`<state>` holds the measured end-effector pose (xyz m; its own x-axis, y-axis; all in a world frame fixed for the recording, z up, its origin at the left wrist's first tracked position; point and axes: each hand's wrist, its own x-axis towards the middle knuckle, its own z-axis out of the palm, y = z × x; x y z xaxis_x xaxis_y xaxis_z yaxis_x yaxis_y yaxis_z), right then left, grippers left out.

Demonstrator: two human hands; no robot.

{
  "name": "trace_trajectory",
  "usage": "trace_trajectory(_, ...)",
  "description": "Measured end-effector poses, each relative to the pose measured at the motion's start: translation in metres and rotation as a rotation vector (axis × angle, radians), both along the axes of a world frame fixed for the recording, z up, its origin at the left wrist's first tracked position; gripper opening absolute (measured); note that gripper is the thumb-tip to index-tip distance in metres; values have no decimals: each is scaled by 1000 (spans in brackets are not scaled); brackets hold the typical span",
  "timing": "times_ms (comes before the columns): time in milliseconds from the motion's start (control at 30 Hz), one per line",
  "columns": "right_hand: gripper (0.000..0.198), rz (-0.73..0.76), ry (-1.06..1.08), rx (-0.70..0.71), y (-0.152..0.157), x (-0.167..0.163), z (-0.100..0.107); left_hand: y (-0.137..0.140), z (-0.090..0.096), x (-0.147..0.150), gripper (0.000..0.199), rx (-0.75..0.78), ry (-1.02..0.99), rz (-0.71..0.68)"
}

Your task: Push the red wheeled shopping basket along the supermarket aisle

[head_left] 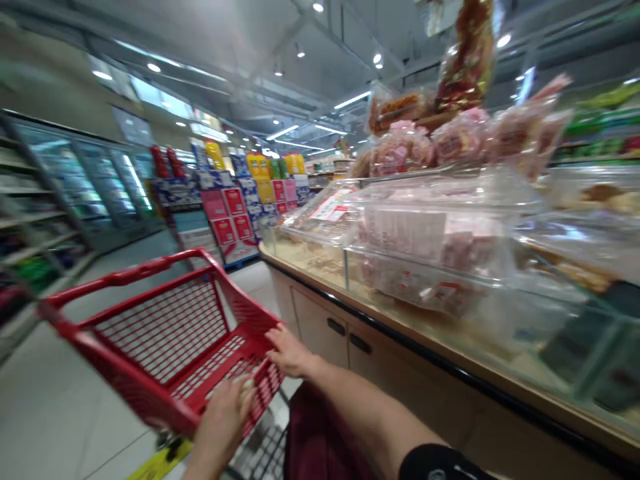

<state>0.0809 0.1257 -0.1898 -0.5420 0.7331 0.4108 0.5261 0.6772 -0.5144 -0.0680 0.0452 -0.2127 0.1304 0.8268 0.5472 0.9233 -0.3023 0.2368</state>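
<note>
A red plastic shopping cart (235, 340) with a lattice basket stands in front of me at the lower left, its basket bare inside. My left hand (223, 410) is closed over the near rim of the basket, its fingers mostly hidden. A small pale spot shows by its thumb, too blurred to name. Farther along, my right hand (290, 350) hooks its fingers over the rim at the basket's right corner. A dark red cloth (320, 433), perhaps clothing or a bag, lies below my right forearm.
A display counter (320, 320) with a glass edge runs along my right, stacked with clear plastic food boxes (425, 240) and bagged goods (405, 147). Ahead stand piled cartons (235, 220) and yellow bottles (257, 167). Glass-door fridges (100, 180) and shelves (35, 227) line the left.
</note>
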Motion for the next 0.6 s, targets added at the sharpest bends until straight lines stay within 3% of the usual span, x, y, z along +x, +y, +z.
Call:
trace_trajectory(67,43,-11,-122,-49,16,13,5,-10,7,6,28,-100,72,102)
trace_trajectory(133,40,-38,-181,-58,33,20,6,-9,14,13,30,-157,133,103)
trace_trajectory(233,39,-138,-200,-45,45,19,3,-11,28,5,29,-239,169,-40)
trace_trajectory(333,35,-238,-162,-32,35,3,-4,-24,37,-9,26,-238,141,-203)
trace_trajectory(533,32,-84,56,-26,0,-36,-19,-28,25,-1,23,-136,71,-216)
trace_trajectory(600,33,-10,68,-30,1,-33,-21,-28,29,-15,23,-154,91,-250)
